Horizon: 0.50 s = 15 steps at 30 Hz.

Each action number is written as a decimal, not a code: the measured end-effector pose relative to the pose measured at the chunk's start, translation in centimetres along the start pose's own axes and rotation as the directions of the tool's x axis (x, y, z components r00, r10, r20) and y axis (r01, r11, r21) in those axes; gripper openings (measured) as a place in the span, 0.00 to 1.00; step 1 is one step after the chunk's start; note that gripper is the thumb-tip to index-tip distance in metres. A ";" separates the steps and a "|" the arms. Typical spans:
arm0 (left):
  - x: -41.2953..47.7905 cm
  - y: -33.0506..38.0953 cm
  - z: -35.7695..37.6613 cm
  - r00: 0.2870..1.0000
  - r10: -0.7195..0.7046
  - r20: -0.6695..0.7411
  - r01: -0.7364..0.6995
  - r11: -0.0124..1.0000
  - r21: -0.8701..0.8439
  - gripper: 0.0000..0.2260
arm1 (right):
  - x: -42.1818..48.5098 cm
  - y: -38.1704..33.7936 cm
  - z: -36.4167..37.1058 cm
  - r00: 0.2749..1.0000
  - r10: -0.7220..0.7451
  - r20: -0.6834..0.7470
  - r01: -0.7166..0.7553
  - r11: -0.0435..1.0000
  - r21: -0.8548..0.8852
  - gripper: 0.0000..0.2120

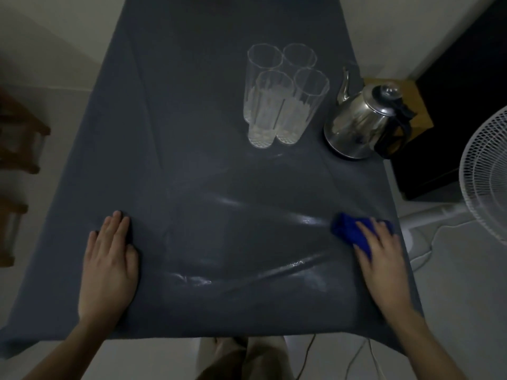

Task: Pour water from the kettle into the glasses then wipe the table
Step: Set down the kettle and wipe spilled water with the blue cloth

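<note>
Several tall clear glasses [282,94] stand grouped on the dark grey table cover [192,133], each holding some water. A shiny steel kettle [365,119] with a black handle sits to their right, near the table's right edge. My right hand [384,256] presses flat on a blue cloth [354,231] at the near right of the table. My left hand [109,259] lies flat, palm down, on the cover at the near left, holding nothing. Wet shiny streaks [247,259] cross the cover between my hands.
A white standing fan [488,174] is close to the table's right side, with cables on the floor. A black cabinet [452,111] and a brown box stand behind the kettle. Wooden furniture [19,138] is at the left.
</note>
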<state>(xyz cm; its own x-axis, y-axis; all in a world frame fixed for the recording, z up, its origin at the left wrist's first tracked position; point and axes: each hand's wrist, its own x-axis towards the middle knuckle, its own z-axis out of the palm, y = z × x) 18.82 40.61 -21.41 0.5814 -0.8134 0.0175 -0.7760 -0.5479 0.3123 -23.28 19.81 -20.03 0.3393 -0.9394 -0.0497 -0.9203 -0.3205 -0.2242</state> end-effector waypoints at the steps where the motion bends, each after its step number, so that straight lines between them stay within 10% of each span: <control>1: 0.0 -0.1 0.0 1.000 0.002 0.002 -0.002 1.000 0.005 0.25 | 0.2 0.8 -0.2 0.999 0.041 -0.004 -0.041 0.999 0.017 0.25; 6: 0.0 0.0 -0.1 1.000 0.000 0.007 0.000 1.000 0.014 0.25 | -0.5 -4.2 2.0 0.998 0.042 -0.053 -0.034 0.989 0.142 0.22; 15: 0.0 -0.2 -0.1 1.000 -0.007 0.025 0.007 1.000 0.015 0.26 | -4.4 -23.6 6.6 0.817 -0.558 0.143 0.544 0.829 0.127 0.25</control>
<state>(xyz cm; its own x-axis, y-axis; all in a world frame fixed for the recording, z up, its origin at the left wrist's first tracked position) 18.98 40.69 -21.41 0.5806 -0.8141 -0.0085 -0.7756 -0.5563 0.2985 -1.79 32.35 -20.99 0.8189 -0.5714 -0.0547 -0.5539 -0.7615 -0.3368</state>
